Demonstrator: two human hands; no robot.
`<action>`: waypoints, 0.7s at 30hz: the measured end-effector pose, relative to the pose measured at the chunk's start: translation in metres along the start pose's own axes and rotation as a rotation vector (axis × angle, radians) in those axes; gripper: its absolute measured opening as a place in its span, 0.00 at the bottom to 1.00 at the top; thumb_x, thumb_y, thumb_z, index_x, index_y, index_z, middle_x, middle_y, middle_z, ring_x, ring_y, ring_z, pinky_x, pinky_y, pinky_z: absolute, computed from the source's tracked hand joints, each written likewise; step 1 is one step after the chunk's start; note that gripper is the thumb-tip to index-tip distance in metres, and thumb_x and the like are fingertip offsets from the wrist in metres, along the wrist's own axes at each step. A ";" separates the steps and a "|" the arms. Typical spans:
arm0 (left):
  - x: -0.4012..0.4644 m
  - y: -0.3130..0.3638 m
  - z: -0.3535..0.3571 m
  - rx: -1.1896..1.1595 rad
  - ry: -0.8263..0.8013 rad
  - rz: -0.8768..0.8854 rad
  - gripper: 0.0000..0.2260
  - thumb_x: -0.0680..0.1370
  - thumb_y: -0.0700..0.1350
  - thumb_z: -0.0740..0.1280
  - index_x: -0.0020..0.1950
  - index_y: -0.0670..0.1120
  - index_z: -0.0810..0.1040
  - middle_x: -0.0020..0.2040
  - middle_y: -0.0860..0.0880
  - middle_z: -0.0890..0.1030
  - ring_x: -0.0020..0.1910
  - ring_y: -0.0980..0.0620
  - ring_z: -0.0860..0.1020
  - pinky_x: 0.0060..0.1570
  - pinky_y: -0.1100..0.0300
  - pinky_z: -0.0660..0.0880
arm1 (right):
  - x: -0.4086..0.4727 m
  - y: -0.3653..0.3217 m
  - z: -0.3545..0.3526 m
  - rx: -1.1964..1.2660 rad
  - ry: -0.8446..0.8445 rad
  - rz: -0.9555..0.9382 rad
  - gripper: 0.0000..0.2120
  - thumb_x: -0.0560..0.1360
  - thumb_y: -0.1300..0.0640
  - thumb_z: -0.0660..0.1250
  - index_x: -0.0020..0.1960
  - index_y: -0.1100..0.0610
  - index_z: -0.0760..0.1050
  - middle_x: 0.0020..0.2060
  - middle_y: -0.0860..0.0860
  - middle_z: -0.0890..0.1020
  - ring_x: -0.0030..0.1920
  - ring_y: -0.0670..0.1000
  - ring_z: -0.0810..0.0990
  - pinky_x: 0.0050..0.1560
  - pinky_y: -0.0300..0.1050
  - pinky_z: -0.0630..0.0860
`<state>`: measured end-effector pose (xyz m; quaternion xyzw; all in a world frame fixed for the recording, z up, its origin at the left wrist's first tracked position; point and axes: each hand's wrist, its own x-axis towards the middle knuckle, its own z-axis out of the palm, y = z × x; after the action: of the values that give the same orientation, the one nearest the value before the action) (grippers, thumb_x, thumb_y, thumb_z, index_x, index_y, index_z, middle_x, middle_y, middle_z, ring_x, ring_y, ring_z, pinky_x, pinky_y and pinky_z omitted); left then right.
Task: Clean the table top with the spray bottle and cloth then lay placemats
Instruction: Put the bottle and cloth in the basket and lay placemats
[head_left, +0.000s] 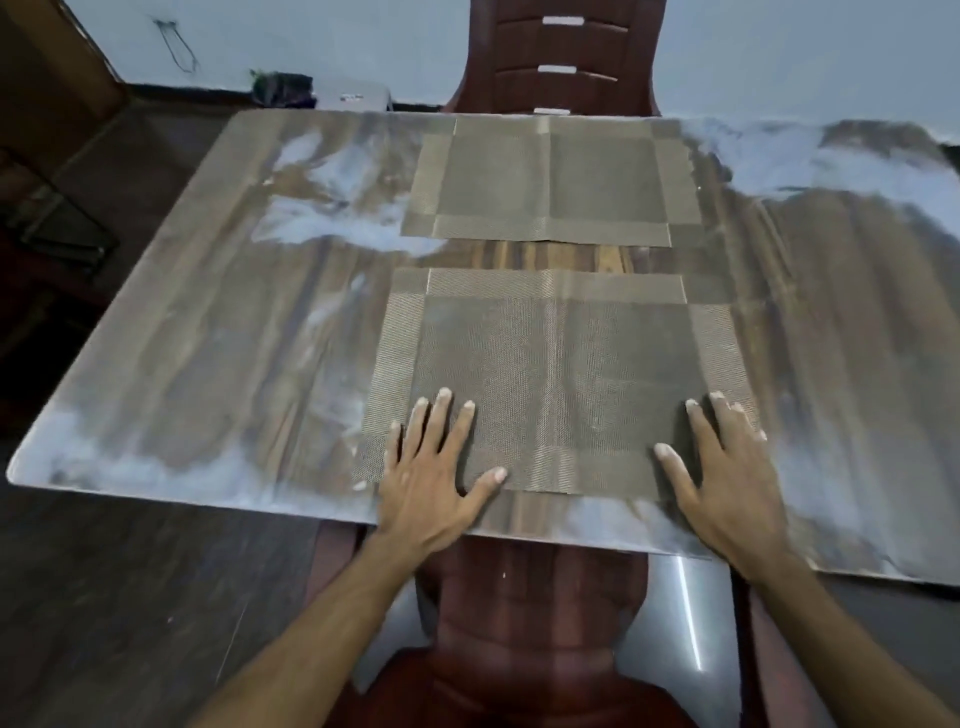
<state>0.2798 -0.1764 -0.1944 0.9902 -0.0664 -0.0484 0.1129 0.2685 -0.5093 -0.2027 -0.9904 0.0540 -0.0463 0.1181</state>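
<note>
Two brown woven placemats lie flat on the glossy wood-grain table (218, 332). The near placemat (556, 364) sits by the front edge; the far placemat (545, 182) lies by the back edge, with a strip of bare wood between them. My left hand (431, 478) rests palm down, fingers spread, on the near placemat's front left corner. My right hand (727, 478) presses flat on its front right corner. Neither hand holds anything. No spray bottle or cloth is in view.
A dark red plastic chair (556, 57) stands behind the table's far edge, and another red chair (530, 623) sits under the near edge below my arms. A small plant and a white box (358, 93) stand on the floor at the back left.
</note>
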 end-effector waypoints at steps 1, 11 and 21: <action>-0.001 -0.002 0.002 0.015 0.009 0.006 0.38 0.75 0.74 0.47 0.81 0.58 0.47 0.82 0.54 0.44 0.81 0.49 0.43 0.77 0.47 0.40 | -0.001 -0.001 0.000 0.003 -0.002 0.007 0.35 0.79 0.34 0.50 0.78 0.55 0.61 0.79 0.55 0.59 0.78 0.57 0.57 0.77 0.60 0.55; -0.006 -0.021 -0.004 -0.015 -0.010 0.014 0.40 0.72 0.76 0.45 0.81 0.61 0.46 0.82 0.57 0.44 0.81 0.51 0.42 0.76 0.48 0.40 | -0.023 -0.011 -0.003 -0.014 -0.022 0.038 0.37 0.78 0.32 0.47 0.79 0.53 0.61 0.79 0.56 0.59 0.79 0.58 0.56 0.76 0.60 0.57; -0.008 -0.029 0.002 0.004 0.081 0.043 0.39 0.73 0.75 0.47 0.81 0.59 0.51 0.82 0.55 0.50 0.81 0.49 0.48 0.78 0.46 0.45 | -0.034 -0.019 -0.002 0.013 0.009 0.072 0.37 0.77 0.31 0.48 0.79 0.50 0.60 0.80 0.51 0.57 0.80 0.53 0.53 0.78 0.56 0.51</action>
<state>0.2757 -0.1480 -0.2019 0.9899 -0.0832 -0.0055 0.1145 0.2368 -0.4877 -0.1994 -0.9868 0.0900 -0.0469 0.1261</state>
